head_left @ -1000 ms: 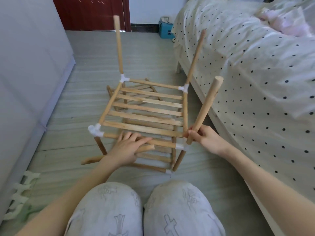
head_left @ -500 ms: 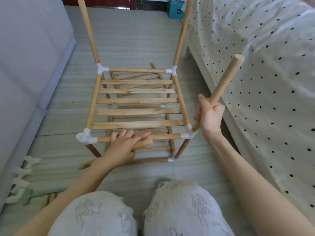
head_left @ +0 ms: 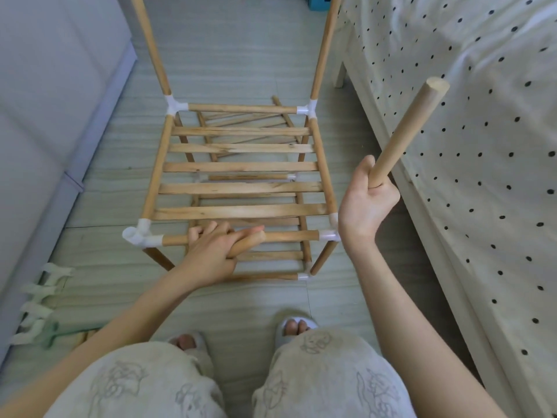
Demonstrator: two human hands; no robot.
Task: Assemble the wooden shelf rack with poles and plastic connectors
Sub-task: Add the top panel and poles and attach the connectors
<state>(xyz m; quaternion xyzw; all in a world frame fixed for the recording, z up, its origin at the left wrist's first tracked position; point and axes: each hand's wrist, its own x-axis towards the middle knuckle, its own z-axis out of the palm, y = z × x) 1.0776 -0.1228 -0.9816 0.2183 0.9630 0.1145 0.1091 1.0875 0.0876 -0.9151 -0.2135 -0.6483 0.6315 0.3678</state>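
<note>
On pale striped floor tiles between a grey cabinet (head_left: 45, 116) and a dotted bedspread (head_left: 482, 146), the left hand (head_left: 211, 254) grips a short pole against the slatted wooden rack's (head_left: 241, 188) near rail, the right hand (head_left: 366, 203) clenches a tilted pole (head_left: 407, 131), and two uprights rise behind.

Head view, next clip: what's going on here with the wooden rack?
A person crouches on the floor, building a slatted wooden shelf rack. The left hand rests on the rack's near rail while gripping a spare pole. The right hand holds another pole tilted up beside the near right connector. Both far corners carry upright poles; the near left connector has an empty socket. More connectors lie at the left.
</note>
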